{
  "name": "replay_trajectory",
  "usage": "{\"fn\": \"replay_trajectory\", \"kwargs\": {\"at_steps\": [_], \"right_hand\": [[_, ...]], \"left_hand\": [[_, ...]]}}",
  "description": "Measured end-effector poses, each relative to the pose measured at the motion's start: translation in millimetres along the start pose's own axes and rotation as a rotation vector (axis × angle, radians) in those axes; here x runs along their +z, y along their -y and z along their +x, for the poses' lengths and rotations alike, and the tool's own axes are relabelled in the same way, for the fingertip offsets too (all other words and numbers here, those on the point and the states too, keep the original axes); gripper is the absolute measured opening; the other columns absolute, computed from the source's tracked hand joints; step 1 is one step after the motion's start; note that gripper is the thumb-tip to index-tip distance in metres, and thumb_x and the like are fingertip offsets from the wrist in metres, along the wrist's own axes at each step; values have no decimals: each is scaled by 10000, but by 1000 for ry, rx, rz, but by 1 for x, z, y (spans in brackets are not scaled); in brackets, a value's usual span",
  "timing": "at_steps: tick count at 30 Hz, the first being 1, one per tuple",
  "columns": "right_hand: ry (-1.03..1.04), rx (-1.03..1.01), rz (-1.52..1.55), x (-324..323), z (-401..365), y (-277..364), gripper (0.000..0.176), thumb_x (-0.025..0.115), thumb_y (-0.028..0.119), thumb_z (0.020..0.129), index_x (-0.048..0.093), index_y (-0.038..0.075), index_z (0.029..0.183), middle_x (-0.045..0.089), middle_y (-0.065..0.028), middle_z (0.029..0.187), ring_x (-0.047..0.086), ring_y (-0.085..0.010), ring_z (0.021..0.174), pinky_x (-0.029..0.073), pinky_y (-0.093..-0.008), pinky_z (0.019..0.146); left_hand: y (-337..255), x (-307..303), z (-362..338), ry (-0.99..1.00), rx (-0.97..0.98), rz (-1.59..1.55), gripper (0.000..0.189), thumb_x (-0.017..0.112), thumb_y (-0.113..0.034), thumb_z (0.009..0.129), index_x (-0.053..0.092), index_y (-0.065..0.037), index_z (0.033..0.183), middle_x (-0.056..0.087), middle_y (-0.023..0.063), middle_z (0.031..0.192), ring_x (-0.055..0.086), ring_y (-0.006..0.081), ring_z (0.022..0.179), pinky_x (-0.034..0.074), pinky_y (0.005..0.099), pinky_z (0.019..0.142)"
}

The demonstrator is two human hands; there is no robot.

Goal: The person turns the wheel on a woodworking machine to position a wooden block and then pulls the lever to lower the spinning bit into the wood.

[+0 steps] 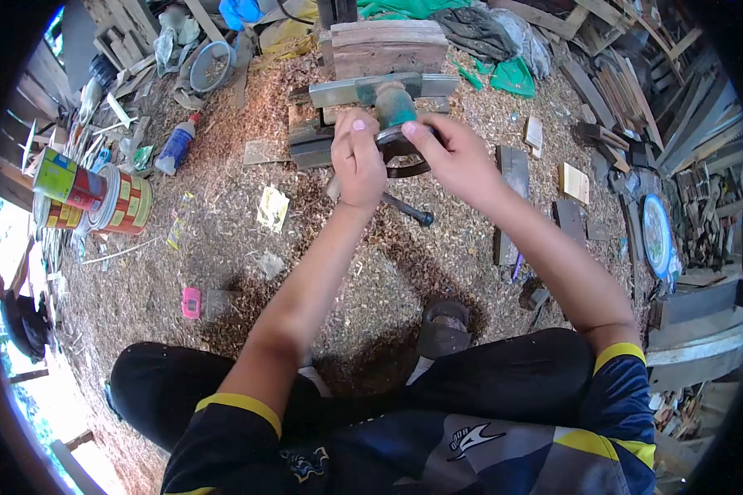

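My left hand (358, 161) and my right hand (456, 153) are closed on a dark curved piece (400, 147), one at each side of it, with the thumbs on top. The piece is ring-like, and its far part lies against the green body of a vise (395, 106). Behind it stand the vise's metal jaws (336, 92) and a wooden block (388, 49). Below my hands the dark handle bar (409, 209) of the vise sticks out over the wood chips. My fingertips are partly hidden.
Paint cans (124, 200) and a blue bottle (176, 147) stand at the left. A pink object (191, 303) lies on the chip-covered ground. Wood blocks (512, 177) lie to the right, near a round blue-rimmed object (657, 235). A grey basin (213, 66) sits at the back left.
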State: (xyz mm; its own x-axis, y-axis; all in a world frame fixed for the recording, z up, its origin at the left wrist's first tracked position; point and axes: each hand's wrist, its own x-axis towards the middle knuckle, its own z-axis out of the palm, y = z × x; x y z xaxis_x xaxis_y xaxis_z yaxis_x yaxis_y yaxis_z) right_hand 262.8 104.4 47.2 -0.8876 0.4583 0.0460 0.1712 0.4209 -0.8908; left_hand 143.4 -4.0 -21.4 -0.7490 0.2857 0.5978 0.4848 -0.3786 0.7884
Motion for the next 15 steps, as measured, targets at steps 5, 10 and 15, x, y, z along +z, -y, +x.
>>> {"fn": "replay_trajectory", "kwargs": {"at_steps": [5,10,15], "right_hand": [[-430,-75,332,37,-16,-31,338,598,403,1083,616,65,1080,635,-45,1017,571,-161,939,460,-306,853],[-206,49,1049,50,-24,-40,307,525,412,1121,587,111,1115,625,-10,1041,561,-158,966,449,-314,899],[-74,129,1218,43,-25,-46,324,547,426,1106,605,117,1186,669,-22,1105,599,-170,989,477,-372,952]], "left_hand": [[-24,-7,24,151,186,270,315,486,-185,1052,607,-18,814,591,128,879,524,309,860,393,426,833],[-45,-4,55,615,209,530,313,538,-256,1042,681,-57,847,645,99,898,585,320,937,372,445,845],[-41,-4,39,437,175,639,368,567,-295,1030,693,-50,787,652,107,739,601,333,773,395,470,783]]}}
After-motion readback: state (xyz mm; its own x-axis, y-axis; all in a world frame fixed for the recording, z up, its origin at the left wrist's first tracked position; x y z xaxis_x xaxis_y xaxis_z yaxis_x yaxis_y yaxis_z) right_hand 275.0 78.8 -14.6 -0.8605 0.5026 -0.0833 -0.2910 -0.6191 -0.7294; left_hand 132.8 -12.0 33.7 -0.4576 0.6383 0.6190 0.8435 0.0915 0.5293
